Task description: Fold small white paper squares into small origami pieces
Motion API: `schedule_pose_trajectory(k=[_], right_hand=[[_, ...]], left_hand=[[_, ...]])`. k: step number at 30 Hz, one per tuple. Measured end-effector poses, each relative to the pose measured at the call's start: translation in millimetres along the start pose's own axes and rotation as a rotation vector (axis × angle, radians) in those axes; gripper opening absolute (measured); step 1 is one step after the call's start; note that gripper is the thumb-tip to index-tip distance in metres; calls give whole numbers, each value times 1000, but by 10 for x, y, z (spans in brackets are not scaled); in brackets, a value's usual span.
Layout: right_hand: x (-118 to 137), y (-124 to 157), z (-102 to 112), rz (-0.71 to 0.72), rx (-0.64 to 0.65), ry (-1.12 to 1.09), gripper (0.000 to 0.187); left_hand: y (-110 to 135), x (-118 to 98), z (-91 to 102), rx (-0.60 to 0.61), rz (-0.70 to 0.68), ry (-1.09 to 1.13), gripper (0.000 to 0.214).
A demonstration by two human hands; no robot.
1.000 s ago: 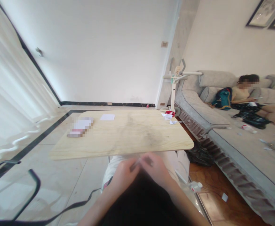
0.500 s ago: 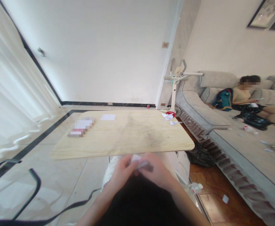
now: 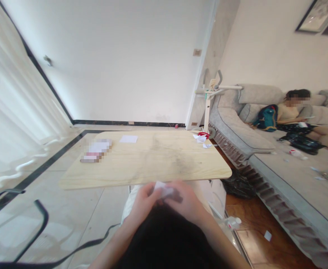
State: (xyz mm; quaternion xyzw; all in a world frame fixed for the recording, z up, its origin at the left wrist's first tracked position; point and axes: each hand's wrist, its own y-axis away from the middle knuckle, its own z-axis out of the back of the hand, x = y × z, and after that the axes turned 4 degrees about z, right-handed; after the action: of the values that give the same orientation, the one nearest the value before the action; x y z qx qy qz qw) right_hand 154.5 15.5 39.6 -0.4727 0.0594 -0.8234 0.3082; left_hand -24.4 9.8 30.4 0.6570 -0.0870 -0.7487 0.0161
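Close to my body, just past the near edge of the wooden table, both hands hold a small piece of white paper. My left hand pinches its left side between thumb and fingers. My right hand is closed on its right side, fingers curled inward. The paper looks folded, but blur and my fingers hide its exact shape. Folded white paper pieces rest at the table's far right corner. A flat stack of white paper lies near the far left edge.
A blurred-out box-like item lies on the table's left. To the right, a person sits on a grey sofa with scattered paper bits. A black bag and a plastic bottle are below. A black metal frame stands left.
The paper has turned slightly in my hands, with more of its white face showing. My hands have barely shifted; the rest looks the same.
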Motion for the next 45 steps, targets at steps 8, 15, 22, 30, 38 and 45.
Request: schedule_pose_trajectory(k=[8, 15, 22, 30, 38, 45], right_hand=[[-19, -19, -31, 55, -16, -2, 28], [-32, -11, -30, 71, -37, 46, 24], [-81, 4, -42, 134, -61, 47, 20], [-98, 3, -32, 164, -97, 79, 14], [-110, 6, -66, 163, -122, 44, 11], [-106, -8, -51, 115, -164, 65, 10]], left_hand=[[-5, 13, -21, 59, -5, 26, 30], [24, -53, -14, 18, -23, 0, 28], [37, -95, -10, 18, -59, 11, 24], [54, -68, -46, 77, -9, 87, 27], [62, -54, -25, 123, -76, -1, 33], [104, -97, -25, 116, -161, -134, 34]])
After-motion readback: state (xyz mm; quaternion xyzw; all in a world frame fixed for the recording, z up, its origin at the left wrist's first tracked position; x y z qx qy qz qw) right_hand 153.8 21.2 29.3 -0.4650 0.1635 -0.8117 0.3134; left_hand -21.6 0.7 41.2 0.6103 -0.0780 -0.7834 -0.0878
